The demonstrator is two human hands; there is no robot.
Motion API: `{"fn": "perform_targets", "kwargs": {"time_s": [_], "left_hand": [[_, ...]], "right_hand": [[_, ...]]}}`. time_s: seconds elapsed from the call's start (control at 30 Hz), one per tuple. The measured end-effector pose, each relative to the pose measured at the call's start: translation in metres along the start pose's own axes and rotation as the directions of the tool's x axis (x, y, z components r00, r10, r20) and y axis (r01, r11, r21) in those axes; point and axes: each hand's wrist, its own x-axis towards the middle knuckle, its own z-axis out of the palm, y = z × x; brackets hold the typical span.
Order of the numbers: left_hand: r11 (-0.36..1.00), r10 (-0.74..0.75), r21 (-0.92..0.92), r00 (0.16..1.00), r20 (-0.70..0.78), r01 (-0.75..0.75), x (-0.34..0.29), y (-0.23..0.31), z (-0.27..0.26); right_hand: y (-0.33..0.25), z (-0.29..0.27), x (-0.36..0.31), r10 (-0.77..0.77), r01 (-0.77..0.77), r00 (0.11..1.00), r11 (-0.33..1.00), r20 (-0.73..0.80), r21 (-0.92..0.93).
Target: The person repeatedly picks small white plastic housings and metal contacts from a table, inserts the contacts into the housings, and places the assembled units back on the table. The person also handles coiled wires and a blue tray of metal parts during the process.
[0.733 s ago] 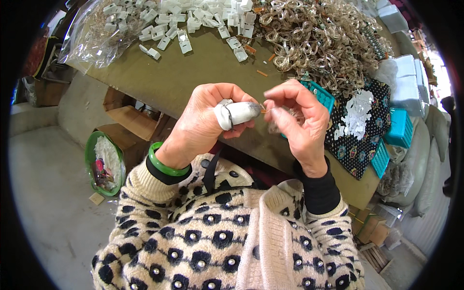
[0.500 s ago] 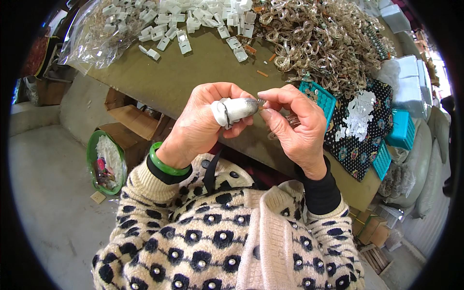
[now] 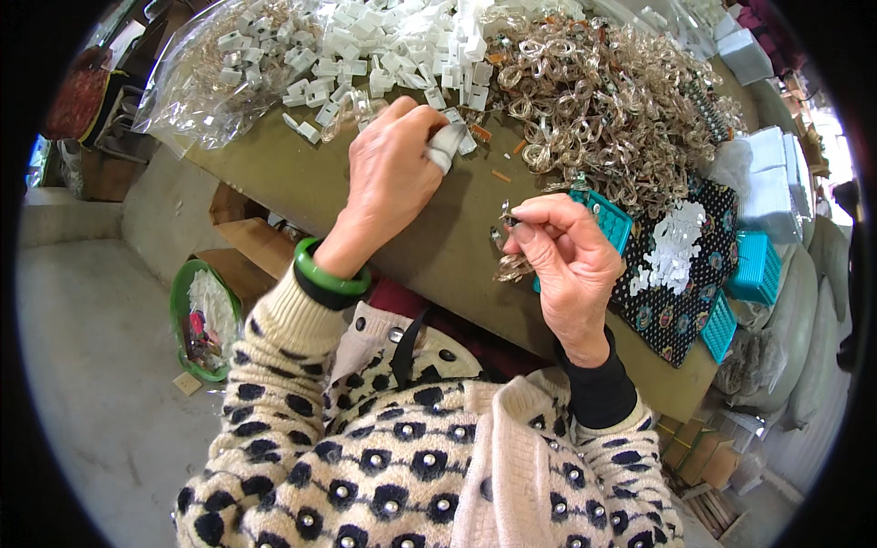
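Observation:
My left hand (image 3: 393,164) stretches palm-down over the far part of the table, fingers curled, beside loose white plastic pieces (image 3: 402,64). A white cover (image 3: 445,148) wraps its thumb. Next to its knuckles is a loop of clear wire (image 3: 352,116); whether the hand holds it is hidden. My right hand (image 3: 571,251) is raised above the table, thumb and forefinger pinching a small coiled clear wire (image 3: 513,267), whose loops hang below the fingertips. A teal tray (image 3: 607,219) sits just behind that hand.
Coiled wires are heaped (image 3: 603,91) at the far right. A clear plastic bag (image 3: 196,100) lies far left. White flakes (image 3: 676,247) rest on a dark patterned cloth (image 3: 671,324). More teal trays (image 3: 756,245) stand right, and a green basin (image 3: 178,315) is on the floor left.
My hands have parted. The left moved away from me toward the white pieces; the right moved slightly nearer, still pinching a wire. A clear wire loop now shows by the left hand.

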Motion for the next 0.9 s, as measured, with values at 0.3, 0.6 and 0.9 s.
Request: {"fn": "perform_targets", "kwargs": {"time_s": [0.3,0.6,0.9], "left_hand": [[0.989,0.079,0.121,0.996,0.046,-0.084,0.003,-0.013,0.028],[0.996,0.065,-0.061,0.996,-0.057,-0.068,0.003,-0.001,0.023],[0.463,-0.292,-0.769,0.895,0.337,0.441,-0.032,0.041,-0.011]], "right_hand": [[-0.006,0.003,-0.001,0.105,-0.107,0.993,0.993,0.057,0.043],[-0.002,0.001,-0.001,0.205,-0.216,0.976,0.957,0.075,0.196],[-0.011,0.001,0.002,0.192,-0.189,0.981,0.941,0.017,0.281]]}}
